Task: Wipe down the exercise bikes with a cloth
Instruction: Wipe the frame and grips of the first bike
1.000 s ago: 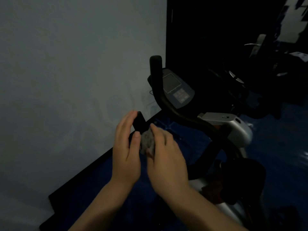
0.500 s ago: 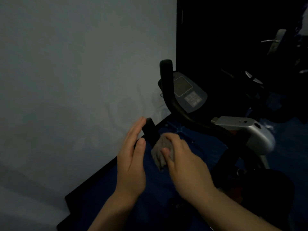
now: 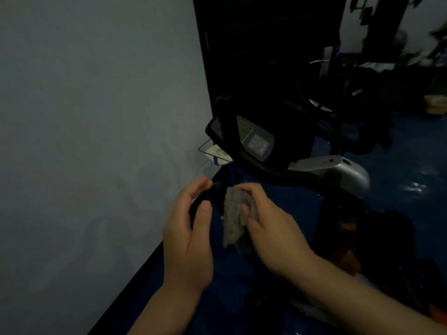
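Note:
An exercise bike (image 3: 338, 169) with black handlebars, a console (image 3: 254, 141) and a silver body stands in a dim room. My left hand (image 3: 188, 233) curls around the near black handlebar end (image 3: 210, 193), thumb and fingers on either side of it. My right hand (image 3: 271, 228) grips a grey cloth (image 3: 233, 218), which hangs down beside that handlebar end and touches it. The far handlebar end (image 3: 223, 110) sticks up in front of the console.
A pale wall (image 3: 96, 129) runs close on the left, with a black skirting (image 3: 135, 276) along a blue floor (image 3: 411, 189). A dark panel (image 3: 266, 44) rises behind the bike. More dark equipment (image 3: 350, 76) stands at the back right.
The view has shifted a little, so the bike sits further left. The cloth has slid down and hangs longer from my right hand. My left hand stays on the handlebar end.

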A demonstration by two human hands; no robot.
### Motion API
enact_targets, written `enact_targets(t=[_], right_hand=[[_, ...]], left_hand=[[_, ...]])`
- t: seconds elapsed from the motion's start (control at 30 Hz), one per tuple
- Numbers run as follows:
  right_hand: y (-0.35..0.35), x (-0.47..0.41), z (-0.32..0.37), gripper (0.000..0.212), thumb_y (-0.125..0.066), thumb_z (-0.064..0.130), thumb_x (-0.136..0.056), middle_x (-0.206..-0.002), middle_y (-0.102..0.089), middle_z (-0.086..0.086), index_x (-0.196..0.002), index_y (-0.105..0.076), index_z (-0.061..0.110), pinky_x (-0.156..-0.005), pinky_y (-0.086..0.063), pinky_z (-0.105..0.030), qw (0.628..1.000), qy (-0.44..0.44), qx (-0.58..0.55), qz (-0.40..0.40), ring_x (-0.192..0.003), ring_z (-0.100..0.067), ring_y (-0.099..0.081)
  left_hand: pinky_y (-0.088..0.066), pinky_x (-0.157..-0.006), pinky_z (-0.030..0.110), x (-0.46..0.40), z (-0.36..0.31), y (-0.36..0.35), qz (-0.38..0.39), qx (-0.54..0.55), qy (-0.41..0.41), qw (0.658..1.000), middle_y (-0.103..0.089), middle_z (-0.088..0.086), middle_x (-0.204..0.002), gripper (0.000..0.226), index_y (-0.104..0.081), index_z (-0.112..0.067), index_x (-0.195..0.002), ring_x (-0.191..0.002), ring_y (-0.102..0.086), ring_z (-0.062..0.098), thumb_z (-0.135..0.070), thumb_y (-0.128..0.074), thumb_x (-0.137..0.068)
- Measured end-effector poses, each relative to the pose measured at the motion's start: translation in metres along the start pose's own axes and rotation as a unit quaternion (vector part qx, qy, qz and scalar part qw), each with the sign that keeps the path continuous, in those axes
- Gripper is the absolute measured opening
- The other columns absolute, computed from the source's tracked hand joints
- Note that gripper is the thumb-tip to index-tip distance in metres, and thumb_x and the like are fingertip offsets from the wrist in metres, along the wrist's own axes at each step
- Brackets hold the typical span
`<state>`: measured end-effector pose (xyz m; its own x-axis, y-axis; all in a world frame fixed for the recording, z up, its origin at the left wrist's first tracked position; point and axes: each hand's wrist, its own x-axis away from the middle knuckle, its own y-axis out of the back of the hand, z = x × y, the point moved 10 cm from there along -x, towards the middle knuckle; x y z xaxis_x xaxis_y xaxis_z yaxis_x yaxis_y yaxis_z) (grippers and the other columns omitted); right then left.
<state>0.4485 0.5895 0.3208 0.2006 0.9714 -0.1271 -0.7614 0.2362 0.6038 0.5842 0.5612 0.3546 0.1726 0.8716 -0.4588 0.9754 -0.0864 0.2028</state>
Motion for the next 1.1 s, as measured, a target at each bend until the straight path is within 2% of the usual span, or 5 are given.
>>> enact_targets(t=[0.27, 0.5, 0.7, 0.87, 1.1], right_hand=[[0.011, 0.036, 0.001, 0.029, -0.024, 0.052, -0.096, -0.116, -0.048, 0.015, -0.113, -0.043, 0.04, -0.079, -0.049, -0.034, 0.988, 0.039, 0.061, -0.133, -0.096, -0.006, -0.054], [0.062, 0.098, -0.076, 0.026, -0.046, 0.017, -0.097, -0.134, -0.036, 0.019, -0.116, -0.051, 0.034, -0.099, -0.039, -0.016, 0.947, -0.066, 0.098, -0.3, -0.12, 0.003, -0.04], [0.025, 0.101, -0.07, 0.048, -0.033, 0.037, -0.099, -0.15, -0.007, 0.018, -0.142, -0.012, 0.044, -0.101, -0.021, -0.015, 0.91, -0.2, -0.063, -0.357, -0.131, 0.001, -0.021], [0.056, 0.068, -0.116, 0.06, -0.039, 0.029, -0.1, -0.146, -0.032, -0.016, -0.149, -0.006, 0.015, -0.08, -0.031, -0.024, 0.881, -0.336, -0.065, -0.327, -0.12, -0.026, -0.045], [0.055, 0.059, -0.108, 0.068, -0.037, 0.036, -0.1, -0.156, -0.006, -0.01, -0.151, 0.003, 0.016, -0.104, -0.03, -0.031, 0.896, -0.319, 0.002, -0.309, -0.135, -0.027, -0.028]], left_hand=[[-0.041, -0.098, 0.021, -0.016, -0.018, -0.043, 0.148, -0.044, -0.125, 0.98, -0.057, -0.013, -0.121, 0.038, -0.053, -0.023, -0.126, -0.118, -0.051, 0.006, -0.035, -0.035, -0.094], [-0.021, -0.115, 0.042, 0.003, -0.039, -0.085, 0.189, -0.249, -0.313, 0.897, -0.067, -0.004, -0.112, 0.025, -0.067, -0.017, -0.104, -0.115, -0.056, 0.013, -0.02, -0.049, -0.088], [-0.04, -0.071, 0.035, 0.026, -0.021, -0.127, 0.19, -0.397, -0.368, 0.819, -0.056, -0.001, -0.052, 0.04, -0.057, -0.018, -0.056, -0.052, -0.049, 0.018, -0.028, -0.043, -0.092], [-0.034, -0.06, 0.034, 0.028, -0.027, -0.127, 0.165, -0.398, -0.405, 0.807, -0.048, 0.001, -0.046, 0.042, -0.048, -0.018, -0.051, -0.048, -0.043, 0.02, -0.025, -0.045, -0.092], [-0.035, -0.062, 0.035, 0.029, -0.026, -0.126, 0.15, -0.388, -0.405, 0.814, -0.049, 0.0, -0.048, 0.042, -0.049, -0.017, -0.052, -0.05, -0.043, 0.019, -0.026, -0.043, -0.092]])
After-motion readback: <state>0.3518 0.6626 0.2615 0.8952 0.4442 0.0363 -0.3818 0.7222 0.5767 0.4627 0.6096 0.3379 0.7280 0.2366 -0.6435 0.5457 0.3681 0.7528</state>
